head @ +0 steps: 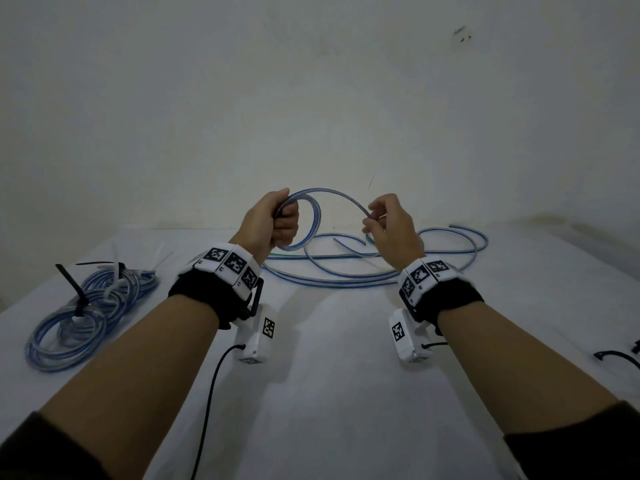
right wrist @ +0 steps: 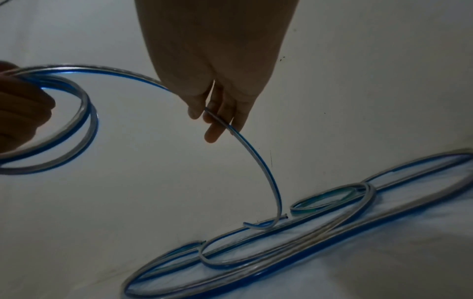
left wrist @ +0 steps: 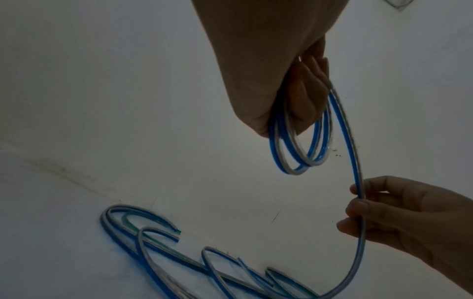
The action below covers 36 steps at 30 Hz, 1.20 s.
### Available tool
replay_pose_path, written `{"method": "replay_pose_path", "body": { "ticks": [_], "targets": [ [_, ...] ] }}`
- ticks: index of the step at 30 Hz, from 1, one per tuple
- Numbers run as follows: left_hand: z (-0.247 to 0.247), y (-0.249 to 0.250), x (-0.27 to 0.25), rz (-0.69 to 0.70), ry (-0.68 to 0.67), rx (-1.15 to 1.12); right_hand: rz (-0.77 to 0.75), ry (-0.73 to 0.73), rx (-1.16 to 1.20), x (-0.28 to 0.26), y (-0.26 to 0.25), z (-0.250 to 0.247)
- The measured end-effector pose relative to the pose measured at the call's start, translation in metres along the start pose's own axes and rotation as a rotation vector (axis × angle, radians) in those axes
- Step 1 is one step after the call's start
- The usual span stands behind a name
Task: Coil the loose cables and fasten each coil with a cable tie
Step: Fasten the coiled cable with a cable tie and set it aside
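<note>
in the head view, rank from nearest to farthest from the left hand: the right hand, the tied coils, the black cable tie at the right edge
From the left hand:
1. right hand, just to its right, sharing the same cable.
2. tied coils, lower left on the table.
3. black cable tie, far right table edge.

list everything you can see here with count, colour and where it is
cable being coiled: one, blue and clear; small loops in the left hand, a strand arcing over to the right hand
loose cables: count unclear, blue and clear, one with a green tint; sprawled on the table behind the hands
finished coils: a few, exact count unclear, blue and clear; piled at the table's left
fastened cable ties: at least two, one black and one whitish; sticking up from the finished coils
spare cable ties: apparently two, black; right edge of the table
table: one, white
wall: one, off-white; behind the table
wrist cameras: two, white; under the wrists
left hand: grips the loops
right hand: pinches the strand
</note>
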State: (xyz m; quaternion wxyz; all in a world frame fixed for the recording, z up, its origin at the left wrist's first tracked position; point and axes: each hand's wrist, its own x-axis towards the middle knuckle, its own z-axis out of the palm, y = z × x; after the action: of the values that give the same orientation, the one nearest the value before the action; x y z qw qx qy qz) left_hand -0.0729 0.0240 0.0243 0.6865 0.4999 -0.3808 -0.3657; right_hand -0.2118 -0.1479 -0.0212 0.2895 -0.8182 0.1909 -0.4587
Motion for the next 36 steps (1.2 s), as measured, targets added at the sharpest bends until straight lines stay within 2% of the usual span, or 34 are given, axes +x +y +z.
{"method": "replay_pose_path", "body": {
  "ticks": [6, 11, 15, 20, 24, 29, 36],
  "targets": [
    [0.007, -0.001, -0.002, 0.005, -0.069, 0.018, -0.014, 0.310, -0.135, 0.004, -0.005, 0.005],
    [0.013, 0.005, -0.007, -0.010, -0.140, -0.036, 0.111, 0.356, -0.076, 0.017, -0.005, 0.013],
    [0.005, 0.009, -0.004, 0.048, -0.122, -0.225, 0.294, 0.411, 0.000, 0.020, 0.002, 0.009],
    [0.000, 0.014, -0.003, 0.069, -0.109, -0.315, 0.232, 0.184, -0.082, 0.011, 0.009, 0.012],
    [0.006, 0.016, -0.003, 0.105, -0.088, -0.287, 0.150, 0.150, -0.096, 0.009, 0.005, 0.018],
    [0.012, 0.011, 0.002, 0.207, -0.034, -0.171, 0.181, 0.067, 0.046, 0.012, -0.005, 0.024],
    [0.016, 0.008, 0.007, 0.296, 0.066, -0.115, 0.024, -0.241, -0.128, 0.012, -0.018, 0.025]
  ]
}}
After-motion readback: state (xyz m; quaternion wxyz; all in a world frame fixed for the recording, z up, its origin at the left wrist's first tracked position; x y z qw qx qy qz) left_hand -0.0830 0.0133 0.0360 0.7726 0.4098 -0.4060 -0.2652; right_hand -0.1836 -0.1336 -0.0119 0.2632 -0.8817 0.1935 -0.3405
